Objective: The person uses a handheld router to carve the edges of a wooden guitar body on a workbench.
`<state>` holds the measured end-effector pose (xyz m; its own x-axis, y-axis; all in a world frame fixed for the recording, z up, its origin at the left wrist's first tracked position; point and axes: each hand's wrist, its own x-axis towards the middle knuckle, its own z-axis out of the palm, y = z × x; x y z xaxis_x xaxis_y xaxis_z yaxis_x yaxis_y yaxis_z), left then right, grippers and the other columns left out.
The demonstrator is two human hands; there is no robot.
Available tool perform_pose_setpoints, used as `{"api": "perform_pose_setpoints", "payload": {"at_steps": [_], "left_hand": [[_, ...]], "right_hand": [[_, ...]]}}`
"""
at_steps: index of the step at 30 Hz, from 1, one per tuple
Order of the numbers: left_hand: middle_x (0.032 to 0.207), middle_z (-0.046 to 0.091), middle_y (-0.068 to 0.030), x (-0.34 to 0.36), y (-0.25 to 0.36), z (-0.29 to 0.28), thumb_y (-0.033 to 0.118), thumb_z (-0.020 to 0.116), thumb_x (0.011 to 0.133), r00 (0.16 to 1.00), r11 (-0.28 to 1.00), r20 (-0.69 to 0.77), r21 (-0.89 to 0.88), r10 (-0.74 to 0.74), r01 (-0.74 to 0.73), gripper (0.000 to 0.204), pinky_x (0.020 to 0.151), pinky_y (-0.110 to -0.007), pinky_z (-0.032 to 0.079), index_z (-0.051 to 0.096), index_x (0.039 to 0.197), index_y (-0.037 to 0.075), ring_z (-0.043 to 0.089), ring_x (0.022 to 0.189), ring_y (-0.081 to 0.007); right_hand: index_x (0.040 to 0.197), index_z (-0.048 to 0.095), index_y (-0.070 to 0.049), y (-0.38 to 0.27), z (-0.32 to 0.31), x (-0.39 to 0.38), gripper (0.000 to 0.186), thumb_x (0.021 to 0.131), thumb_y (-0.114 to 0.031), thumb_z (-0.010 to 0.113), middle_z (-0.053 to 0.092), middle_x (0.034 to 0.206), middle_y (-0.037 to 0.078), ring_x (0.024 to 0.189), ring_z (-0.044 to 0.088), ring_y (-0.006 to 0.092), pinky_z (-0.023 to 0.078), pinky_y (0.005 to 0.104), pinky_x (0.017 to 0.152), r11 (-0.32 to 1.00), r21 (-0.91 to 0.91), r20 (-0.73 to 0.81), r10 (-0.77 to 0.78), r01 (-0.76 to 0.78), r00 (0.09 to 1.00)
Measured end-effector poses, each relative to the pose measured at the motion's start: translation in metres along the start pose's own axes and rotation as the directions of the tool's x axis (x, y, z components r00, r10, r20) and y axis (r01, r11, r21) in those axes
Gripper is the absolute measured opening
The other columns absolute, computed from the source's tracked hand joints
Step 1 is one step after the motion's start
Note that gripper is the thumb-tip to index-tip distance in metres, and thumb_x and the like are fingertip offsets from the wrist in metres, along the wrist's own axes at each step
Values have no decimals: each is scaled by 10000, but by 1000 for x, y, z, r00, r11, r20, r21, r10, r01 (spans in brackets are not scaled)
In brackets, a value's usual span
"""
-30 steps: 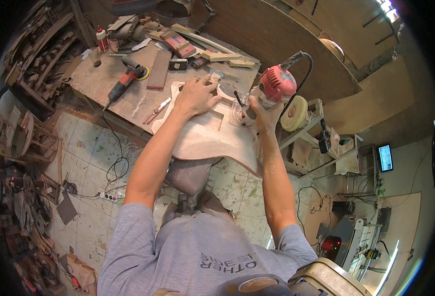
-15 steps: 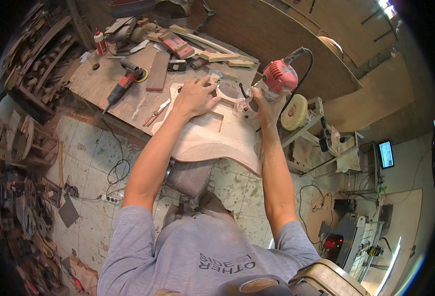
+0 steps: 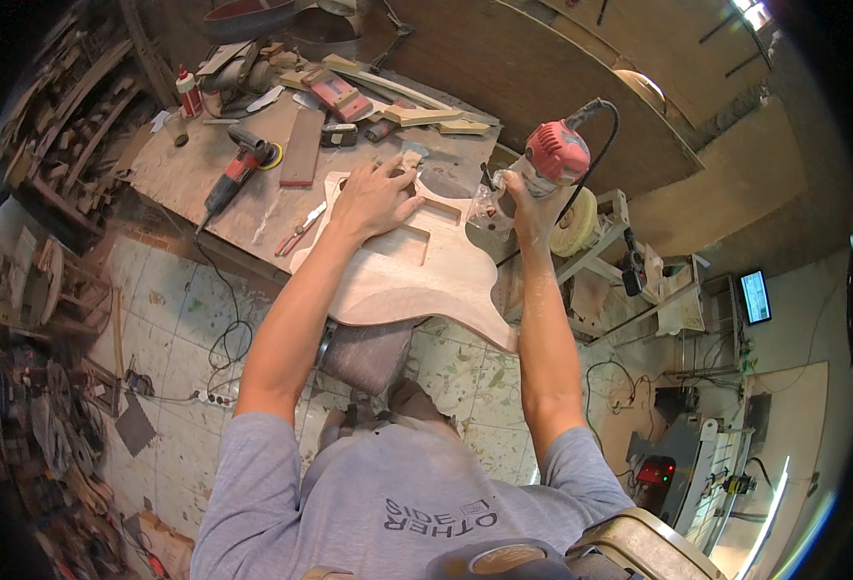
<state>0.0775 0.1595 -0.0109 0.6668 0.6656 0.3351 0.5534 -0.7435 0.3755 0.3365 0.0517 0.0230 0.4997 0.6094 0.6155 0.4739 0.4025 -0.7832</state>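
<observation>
A pale wooden electric guitar body lies across the near corner of the workbench and juts past its edge. Two rectangular recesses are cut into its face. My left hand rests flat on its upper left part, palm down, fingers spread. Off the body's right edge, my right hand is wrapped around a red handheld router with a clear base and a black cord. The router leans with its top to the upper right. My right fingers are partly hidden behind it, and its bit cannot be made out.
On the dusty workbench lie a red-and-black polisher, a red-handled hand tool, a black battery pack, a glue bottle and wood offcuts. A yellowish round pad stands right of the router. Cords trail over the tiled floor.
The router in my right hand has shifted slightly right, away from the guitar body, exposing more of the upper recess. My left hand stays on the wood. The view has moved a little.
</observation>
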Motion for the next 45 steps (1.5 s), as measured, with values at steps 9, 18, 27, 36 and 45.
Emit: {"api": "perform_pose_setpoints", "payload": {"at_steps": [9, 18, 27, 36, 45], "left_hand": [[1509, 572, -171, 0, 3, -2, 470, 695, 937, 999, 999, -31, -29, 13, -14, 496, 1101, -476, 460, 724, 1305, 139, 599, 1244, -409], [1540, 526, -251, -58, 65, -24, 470, 795, 853, 994, 989, -81, -118, 76, -85, 680, 1188, -548, 366, 685, 1381, 55, 476, 1408, -446], [1657, 383, -195, -100, 135, 29, 328, 781, 822, 823, 820, 216, 129, 526, -558, 798, 1260, -647, 247, 508, 1531, 82, 342, 1543, -405], [1258, 616, -62, -106, 148, 36, 163, 738, 773, 486, 545, 365, -75, 794, -835, 339, 1276, -659, 253, 601, 1082, 143, 476, 1442, -274], [1317, 577, -36, -144, 111, -31, 168, 782, 709, 249, 402, 455, -280, 855, -872, 309, 1295, -698, 201, 572, 937, 173, 318, 1562, -309]], "right_hand": [[1120, 647, -24, 19, -29, 18, 444, 783, -181, 889, 692, 1025, 47, 917, 661, 170, 529, 337, 868, 991, -136, -69, -10, 1, 998], [1182, 627, -16, -7, -97, 20, 466, 778, -80, 852, 689, 1056, 50, 932, 667, 187, 525, 341, 920, 998, 63, -390, 26, -2, 920], [1216, 642, -12, -48, -151, -22, 497, 776, -85, 860, 704, 1113, 71, 992, 673, 199, 514, 356, 970, 997, 19, -608, -50, 78, 792], [1243, 622, -30, -55, -212, -81, 545, 759, -59, 871, 690, 1120, 64, 978, 660, 195, 521, 352, 941, 997, -56, -722, -76, 51, 688], [1227, 634, -30, -96, -197, -100, 501, 773, -49, 845, 711, 1105, 84, 977, 691, 188, 544, 346, 931, 998, 29, -595, -27, 55, 803]]}}
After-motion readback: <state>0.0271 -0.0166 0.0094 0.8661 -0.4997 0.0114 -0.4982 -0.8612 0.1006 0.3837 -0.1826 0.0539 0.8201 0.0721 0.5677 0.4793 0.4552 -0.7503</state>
